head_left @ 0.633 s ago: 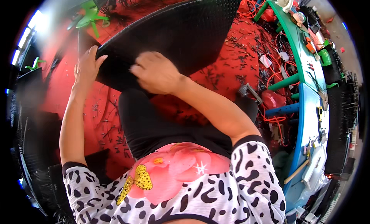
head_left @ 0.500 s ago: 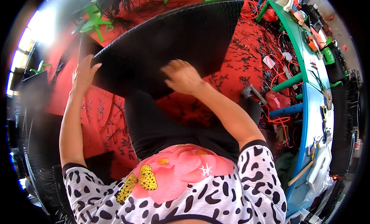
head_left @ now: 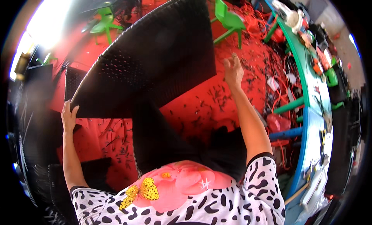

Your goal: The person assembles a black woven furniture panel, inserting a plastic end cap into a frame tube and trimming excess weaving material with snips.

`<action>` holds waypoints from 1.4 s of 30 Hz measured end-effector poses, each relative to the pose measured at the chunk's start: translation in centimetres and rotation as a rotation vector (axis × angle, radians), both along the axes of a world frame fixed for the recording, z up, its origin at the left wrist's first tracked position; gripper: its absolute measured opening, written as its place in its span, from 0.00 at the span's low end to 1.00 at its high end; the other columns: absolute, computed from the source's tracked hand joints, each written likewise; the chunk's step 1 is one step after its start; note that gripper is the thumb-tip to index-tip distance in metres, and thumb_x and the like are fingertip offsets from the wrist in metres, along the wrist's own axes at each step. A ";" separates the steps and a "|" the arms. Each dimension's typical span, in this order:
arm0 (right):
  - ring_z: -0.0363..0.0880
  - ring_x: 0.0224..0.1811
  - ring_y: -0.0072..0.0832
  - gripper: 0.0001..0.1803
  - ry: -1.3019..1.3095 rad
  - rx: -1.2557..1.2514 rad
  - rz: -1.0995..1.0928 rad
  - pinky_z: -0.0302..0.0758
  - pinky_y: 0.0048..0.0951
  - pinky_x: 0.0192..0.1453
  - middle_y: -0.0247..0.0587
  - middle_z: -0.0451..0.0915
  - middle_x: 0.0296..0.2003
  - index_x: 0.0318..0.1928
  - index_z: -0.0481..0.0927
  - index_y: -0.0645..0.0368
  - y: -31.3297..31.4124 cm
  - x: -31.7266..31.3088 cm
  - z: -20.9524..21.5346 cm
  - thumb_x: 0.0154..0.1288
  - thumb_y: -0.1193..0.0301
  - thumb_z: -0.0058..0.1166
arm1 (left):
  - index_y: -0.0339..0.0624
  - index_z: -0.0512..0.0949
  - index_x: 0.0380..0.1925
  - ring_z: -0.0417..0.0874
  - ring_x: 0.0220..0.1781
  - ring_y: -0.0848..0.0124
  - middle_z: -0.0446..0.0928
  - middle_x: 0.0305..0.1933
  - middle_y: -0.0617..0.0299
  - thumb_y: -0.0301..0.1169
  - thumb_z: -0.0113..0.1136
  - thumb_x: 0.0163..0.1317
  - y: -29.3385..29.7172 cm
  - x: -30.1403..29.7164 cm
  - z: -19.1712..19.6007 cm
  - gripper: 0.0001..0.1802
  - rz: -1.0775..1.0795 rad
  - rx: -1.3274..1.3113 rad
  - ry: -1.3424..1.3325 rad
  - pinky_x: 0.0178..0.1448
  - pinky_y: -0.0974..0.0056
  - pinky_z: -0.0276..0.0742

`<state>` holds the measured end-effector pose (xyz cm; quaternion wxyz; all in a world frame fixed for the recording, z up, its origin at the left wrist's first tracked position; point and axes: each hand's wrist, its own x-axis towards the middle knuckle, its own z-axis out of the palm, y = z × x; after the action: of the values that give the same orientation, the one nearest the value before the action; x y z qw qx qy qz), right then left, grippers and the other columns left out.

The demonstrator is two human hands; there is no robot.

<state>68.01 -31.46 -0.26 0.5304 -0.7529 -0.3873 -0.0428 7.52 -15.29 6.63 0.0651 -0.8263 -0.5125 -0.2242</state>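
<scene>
A large black woven panel (head_left: 155,58) with a braided edge stands tilted before me, its lower side against my dark-trousered leg. Rows of small gaps show in the weave on its left half. At the panel's lower left corner, my left hand (head_left: 69,115) grips the edge between thumb and fingers. My right hand (head_left: 234,72) is held up in the air, right of the panel and apart from it. Its fingers are slightly bent and spread, with nothing in them.
Short black scraps litter the red floor (head_left: 193,105). Green chairs (head_left: 229,18) stand beyond the panel. Along the right run a green table (head_left: 296,54) and a blue table (head_left: 306,147) bearing tools. Orange cords (head_left: 254,21) tangle beside them. More dark panels (head_left: 37,93) stand at left.
The panel has swung left and toward me, with my left hand still on its edge. My right hand has come off its face and moved out to the right.
</scene>
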 end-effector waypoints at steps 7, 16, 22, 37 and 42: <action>0.72 0.50 0.40 0.32 -0.067 0.410 0.320 0.66 0.32 0.54 0.53 0.72 0.50 0.55 0.68 0.65 14.7 -4.9 12.2 0.64 0.49 0.40 | 0.32 0.69 0.45 0.75 0.44 0.50 0.74 0.41 0.45 0.37 0.62 0.48 -4.1 -7.1 -2.9 0.27 0.148 -0.017 -0.182 0.49 0.57 0.69; 0.77 0.40 0.32 0.25 0.295 0.446 0.776 0.69 0.36 0.44 0.45 0.80 0.35 0.41 0.76 0.62 22.5 -9.6 13.7 0.66 0.51 0.39 | 0.34 0.71 0.41 0.76 0.36 0.57 0.74 0.33 0.51 0.36 0.59 0.54 -8.4 -10.7 -6.5 0.19 0.230 0.004 -0.345 0.44 0.59 0.70; 0.74 0.38 0.20 0.19 0.111 0.180 0.817 0.72 0.21 0.41 0.35 0.77 0.39 0.47 0.73 0.66 24.0 -11.5 12.4 0.66 0.61 0.44 | 0.35 0.73 0.39 0.77 0.34 0.60 0.75 0.32 0.51 0.34 0.59 0.55 -8.6 -10.6 -7.0 0.16 0.323 0.008 -0.369 0.41 0.61 0.71; 0.72 0.52 0.49 0.28 -0.403 -0.607 0.410 0.68 0.41 0.55 0.54 0.73 0.50 0.54 0.70 0.60 9.9 -4.0 -3.4 0.61 0.52 0.46 | 0.36 0.74 0.34 0.77 0.35 0.49 0.76 0.31 0.47 0.42 0.61 0.54 -7.7 -7.6 -5.6 0.19 0.403 0.035 -0.272 0.40 0.55 0.70; 0.73 0.50 0.47 0.28 -0.234 -0.922 0.377 0.69 0.40 0.52 0.54 0.74 0.48 0.51 0.72 0.61 -3.6 3.0 -10.4 0.59 0.52 0.49 | 0.35 0.73 0.30 0.75 0.34 0.47 0.75 0.28 0.45 0.44 0.58 0.57 -7.7 -8.0 -5.2 0.19 0.399 0.011 -0.266 0.38 0.54 0.69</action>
<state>70.99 -35.06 -10.66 0.0947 -0.8159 -0.5518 0.1447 -0.45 -23.02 1.40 0.0448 -0.6714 -0.6685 -0.3166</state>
